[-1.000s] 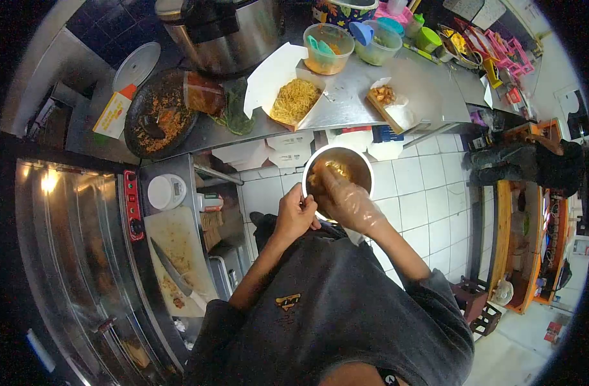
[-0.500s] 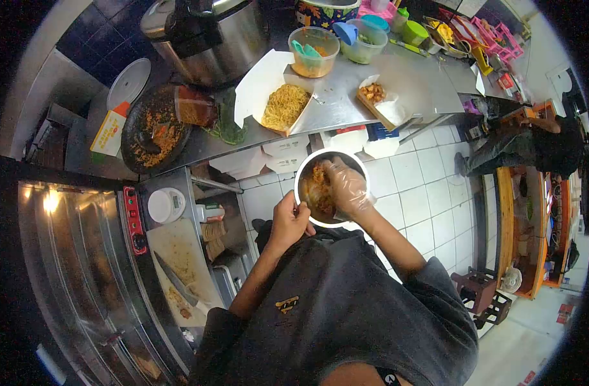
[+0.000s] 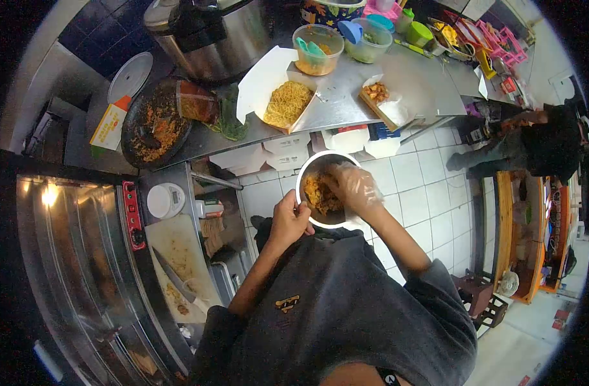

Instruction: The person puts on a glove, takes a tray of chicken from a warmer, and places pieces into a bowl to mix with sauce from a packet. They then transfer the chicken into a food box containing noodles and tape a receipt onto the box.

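Head view: bowl [image 3: 331,222] held off the table [image 3: 346,106] at its rim by left hand [image 3: 290,219], fingers curled, thumb on rim. Right hand [image 3: 355,188], in clear glove, dips inside; its fingers partly hidden, grip unclear. Brown food [image 3: 320,195] beside fingers.

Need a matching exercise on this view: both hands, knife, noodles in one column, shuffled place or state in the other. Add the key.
Column 1
1. Left hand
2. Right hand
3. Knife
4. Noodles

Column 2
A. Blade resting on the cutting board
B. In a clear plastic glove, reaching into the bowl
C. In an open white box on the steel counter
D. Ungloved, at the rim of the bowl

Right pairs: 1-D, 2-B, 3-A, 4-C
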A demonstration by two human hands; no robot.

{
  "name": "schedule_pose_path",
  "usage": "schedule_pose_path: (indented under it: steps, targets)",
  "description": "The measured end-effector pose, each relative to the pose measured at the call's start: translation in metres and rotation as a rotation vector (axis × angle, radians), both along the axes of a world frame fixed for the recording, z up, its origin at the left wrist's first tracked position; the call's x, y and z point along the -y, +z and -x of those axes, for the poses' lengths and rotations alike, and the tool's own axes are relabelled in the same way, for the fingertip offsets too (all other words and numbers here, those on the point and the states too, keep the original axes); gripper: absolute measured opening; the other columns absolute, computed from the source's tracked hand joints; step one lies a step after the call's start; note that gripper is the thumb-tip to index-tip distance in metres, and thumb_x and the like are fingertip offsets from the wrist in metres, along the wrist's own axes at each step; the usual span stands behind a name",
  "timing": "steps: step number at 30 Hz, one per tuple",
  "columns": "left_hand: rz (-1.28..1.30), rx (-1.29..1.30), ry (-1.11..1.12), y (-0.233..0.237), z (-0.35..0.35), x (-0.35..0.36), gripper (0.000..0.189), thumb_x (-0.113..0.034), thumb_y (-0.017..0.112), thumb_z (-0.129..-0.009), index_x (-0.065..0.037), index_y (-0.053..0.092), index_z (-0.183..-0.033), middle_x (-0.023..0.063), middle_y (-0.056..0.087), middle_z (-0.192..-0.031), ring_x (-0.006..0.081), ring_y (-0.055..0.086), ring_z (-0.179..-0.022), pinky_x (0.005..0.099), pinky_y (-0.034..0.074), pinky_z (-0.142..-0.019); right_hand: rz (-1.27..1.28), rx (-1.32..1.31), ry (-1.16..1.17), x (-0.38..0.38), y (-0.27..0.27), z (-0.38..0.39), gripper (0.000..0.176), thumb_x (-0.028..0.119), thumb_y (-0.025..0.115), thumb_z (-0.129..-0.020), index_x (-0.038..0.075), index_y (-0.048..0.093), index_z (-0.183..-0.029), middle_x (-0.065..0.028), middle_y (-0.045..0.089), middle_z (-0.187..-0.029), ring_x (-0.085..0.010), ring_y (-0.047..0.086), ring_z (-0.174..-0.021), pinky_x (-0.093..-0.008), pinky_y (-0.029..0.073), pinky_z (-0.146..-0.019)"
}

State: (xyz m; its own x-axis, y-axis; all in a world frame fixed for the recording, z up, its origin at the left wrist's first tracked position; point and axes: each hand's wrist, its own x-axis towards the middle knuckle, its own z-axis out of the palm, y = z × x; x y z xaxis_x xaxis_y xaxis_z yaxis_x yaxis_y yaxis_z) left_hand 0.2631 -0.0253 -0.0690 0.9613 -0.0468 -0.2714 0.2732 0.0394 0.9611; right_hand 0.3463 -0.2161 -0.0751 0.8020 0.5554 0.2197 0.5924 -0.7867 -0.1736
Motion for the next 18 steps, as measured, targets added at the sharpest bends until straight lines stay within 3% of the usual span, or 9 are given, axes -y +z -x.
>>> schedule_pose_path:
  steps: [1, 2, 5, 6, 8, 9, 13, 15, 18]
  targets:
    - [0.003, 0.002, 0.009, 0.002, -0.001, 0.0, 0.008, -0.003, 0.048, -0.091, 0.002, 0.045, -0.087, 0.0068, 0.054, -0.063, 0.0154, 0.061, -0.045, 0.0277, 0.048, -0.036, 0.124, -0.218, -0.032, 0.003, 0.017, 0.002, 0.032, 0.025, 0.066, -0.081, 0.007, 0.06, -0.106, -0.0173, 0.064, -0.095, -0.0232, 0.061, -0.07, -0.0342, 0.053, -0.067]
    - [0.019, 0.016, 0.011, 0.006, -0.001, 0.0, 0.009, -0.003, 0.048, -0.091, 0.002, 0.044, -0.086, 0.0064, 0.053, -0.062, 0.0159, 0.061, -0.045, 0.028, 0.048, -0.037, 0.125, -0.22, -0.024, 0.002, 0.024, 0.006, 0.032, 0.025, 0.066, -0.081, 0.007, 0.06, -0.106, -0.0173, 0.064, -0.095, -0.0232, 0.061, -0.07, -0.0342, 0.053, -0.067]
    - [0.017, 0.049, -0.013, 0.002, 0.002, 0.004, 0.01, -0.003, 0.049, -0.091, 0.001, 0.043, -0.084, 0.0058, 0.051, -0.062, 0.0167, 0.062, -0.045, 0.0285, 0.049, -0.037, 0.211, -0.331, 0.012, -0.008, 0.034, 0.018, 0.07, 0.031, 0.075, -0.073, 0.008, 0.046, -0.132, -0.0321, 0.052, -0.122, -0.0373, 0.062, -0.097, -0.042, 0.051, -0.087]
    - [-0.001, 0.073, -0.037, -0.001, 0.003, 0.005, 0.011, -0.003, 0.049, -0.091, 0.001, 0.042, -0.084, 0.0056, 0.05, -0.061, 0.0171, 0.061, -0.045, 0.0287, 0.049, -0.036, 0.212, -0.332, 0.008, -0.007, 0.028, 0.017, 0.07, 0.031, 0.075, -0.073, 0.008, 0.046, -0.132, -0.0321, 0.052, -0.122, -0.0373, 0.062, -0.097, -0.042, 0.051, -0.087]
    - [-0.022, 0.07, -0.036, -0.007, 0.004, 0.006, 0.012, -0.003, 0.049, -0.091, 0.001, 0.041, -0.083, 0.0058, 0.05, -0.061, 0.0174, 0.062, -0.045, 0.029, 0.049, -0.036, 0.083, -0.238, -0.002, -0.009, 0.015, 0.012, 0.039, 0.026, 0.067, -0.078, 0.006, 0.06, -0.111, -0.0213, 0.062, -0.102, -0.0324, 0.066, -0.079, -0.0405, 0.054, -0.07]
    - [-0.046, 0.068, -0.033, -0.007, 0.003, 0.006, 0.013, -0.003, 0.05, -0.091, 0.001, 0.041, -0.082, 0.006, 0.05, -0.061, 0.0177, 0.062, -0.045, 0.0292, 0.049, -0.036, 0.063, -0.312, -0.012, -0.009, 0.027, 0.009, 0.033, 0.025, 0.067, -0.078, 0.006, 0.062, -0.105, -0.0199, 0.062, -0.1, -0.034, 0.066, -0.08, -0.0415, 0.054, -0.071]
    - [0.029, -0.002, 0.005, -0.001, 0.004, 0.006, 0.015, -0.003, 0.05, -0.091, 0.001, 0.04, -0.08, 0.0067, 0.051, -0.062, 0.018, 0.062, -0.046, 0.0296, 0.049, -0.036, -0.096, -0.291, -0.108, -0.003, 0.037, 0.011, 0.032, 0.025, 0.067, -0.079, 0.006, 0.063, -0.104, -0.0184, 0.062, -0.099, -0.0342, 0.065, -0.082, -0.0408, 0.054, -0.072]
    - [-0.012, 0.033, -0.047, -0.008, 0.003, 0.006, 0.008, -0.002, 0.046, -0.093, 0.003, 0.047, -0.099, 0.0065, 0.055, -0.067, 0.0151, 0.06, -0.044, 0.0271, 0.048, -0.037, -0.103, -0.202, -0.064, -0.017, 0.05, 0.016, 0.033, 0.025, 0.067, -0.08, 0.006, 0.062, -0.106, -0.0186, 0.062, -0.102, -0.0341, 0.065, -0.083, -0.0403, 0.054, -0.073]
    - [-0.081, 0.074, -0.094, 0.001, 0.001, 0.01, 0.008, -0.002, 0.045, -0.093, 0.003, 0.047, -0.1, 0.0066, 0.055, -0.067, 0.0148, 0.06, -0.044, 0.0272, 0.048, -0.037, 0.026, -0.269, -0.028, -0.024, 0.038, 0.014, 0.037, 0.019, 0.065, -0.079, 0.005, 0.059, -0.112, -0.0191, 0.061, -0.109, -0.0333, 0.064, -0.091, -0.0385, 0.054, -0.077]
